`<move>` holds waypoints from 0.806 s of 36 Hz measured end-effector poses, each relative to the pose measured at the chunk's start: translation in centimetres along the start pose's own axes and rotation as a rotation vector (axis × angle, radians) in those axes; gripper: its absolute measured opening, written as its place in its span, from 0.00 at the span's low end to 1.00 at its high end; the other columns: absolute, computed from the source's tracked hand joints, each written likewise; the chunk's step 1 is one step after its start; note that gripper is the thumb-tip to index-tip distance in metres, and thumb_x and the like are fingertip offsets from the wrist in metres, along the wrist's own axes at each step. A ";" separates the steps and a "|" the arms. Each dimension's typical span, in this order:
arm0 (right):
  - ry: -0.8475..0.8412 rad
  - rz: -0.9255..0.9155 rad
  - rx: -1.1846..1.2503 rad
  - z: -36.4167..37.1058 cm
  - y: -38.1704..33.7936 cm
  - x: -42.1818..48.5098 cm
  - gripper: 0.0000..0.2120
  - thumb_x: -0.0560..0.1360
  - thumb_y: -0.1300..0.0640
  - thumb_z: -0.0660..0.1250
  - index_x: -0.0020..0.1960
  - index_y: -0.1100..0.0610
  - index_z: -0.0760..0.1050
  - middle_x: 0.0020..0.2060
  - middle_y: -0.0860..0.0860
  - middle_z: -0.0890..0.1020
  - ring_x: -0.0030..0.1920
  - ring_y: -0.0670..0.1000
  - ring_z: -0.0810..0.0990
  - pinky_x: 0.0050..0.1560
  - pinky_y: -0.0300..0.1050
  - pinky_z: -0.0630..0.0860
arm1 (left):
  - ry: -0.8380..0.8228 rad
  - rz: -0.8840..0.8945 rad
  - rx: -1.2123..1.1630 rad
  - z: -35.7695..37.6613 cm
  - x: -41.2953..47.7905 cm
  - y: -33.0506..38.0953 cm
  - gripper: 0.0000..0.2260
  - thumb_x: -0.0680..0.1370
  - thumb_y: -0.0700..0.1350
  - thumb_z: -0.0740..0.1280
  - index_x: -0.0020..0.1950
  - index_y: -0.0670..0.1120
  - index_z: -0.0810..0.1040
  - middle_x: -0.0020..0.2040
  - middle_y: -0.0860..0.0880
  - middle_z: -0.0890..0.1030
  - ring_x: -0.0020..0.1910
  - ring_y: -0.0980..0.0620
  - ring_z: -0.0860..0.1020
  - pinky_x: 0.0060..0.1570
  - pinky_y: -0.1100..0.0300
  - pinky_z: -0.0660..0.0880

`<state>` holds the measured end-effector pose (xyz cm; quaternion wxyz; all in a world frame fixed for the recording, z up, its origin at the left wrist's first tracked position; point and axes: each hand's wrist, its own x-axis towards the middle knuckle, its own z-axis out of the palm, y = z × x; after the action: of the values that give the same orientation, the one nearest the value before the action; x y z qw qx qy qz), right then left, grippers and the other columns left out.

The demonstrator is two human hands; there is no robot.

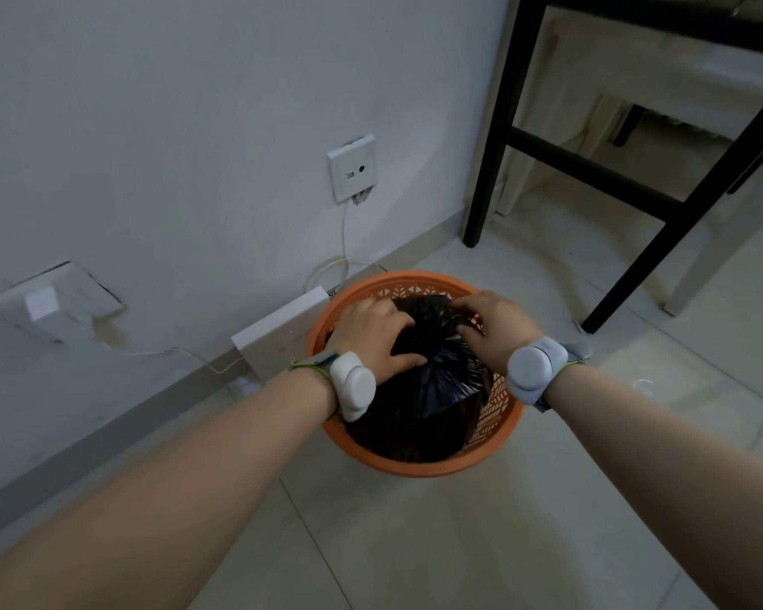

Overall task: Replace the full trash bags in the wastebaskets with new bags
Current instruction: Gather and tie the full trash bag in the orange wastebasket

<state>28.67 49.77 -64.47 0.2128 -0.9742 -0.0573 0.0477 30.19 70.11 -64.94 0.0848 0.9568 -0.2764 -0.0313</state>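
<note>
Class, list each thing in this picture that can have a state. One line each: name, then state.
trash bag: gathered at the top, still in the wastebasket.
wastebasket: upright on the floor, bag inside.
left hand: grips the bag's gathered top.
right hand: pinches the bag's top.
wall socket: cable hanging from its lower edge.
wall plate: tilted, pulled away from the wall.

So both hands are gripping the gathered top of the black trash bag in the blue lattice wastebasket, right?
No: the head view shows an orange lattice plastic wastebasket, not blue. The left hand and right hand do grip the gathered top of the black plastic trash bag.
</note>
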 end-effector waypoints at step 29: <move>-0.132 0.367 -0.077 -1.4 5.9 -1.4 0.22 0.78 0.60 0.57 0.71 0.50 0.65 0.65 0.53 0.75 0.64 0.57 0.74 0.58 0.45 0.71 | 0.429 -0.154 -0.095 -4.5 2.3 2.9 0.07 0.76 0.41 0.64 0.48 0.37 0.73 0.49 0.37 0.75 0.48 0.37 0.73 0.47 0.47 0.67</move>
<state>27.98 43.65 -65.62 0.1589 -0.9705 0.1057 0.1471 31.05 67.10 -60.05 0.1839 0.9548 -0.1762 0.1534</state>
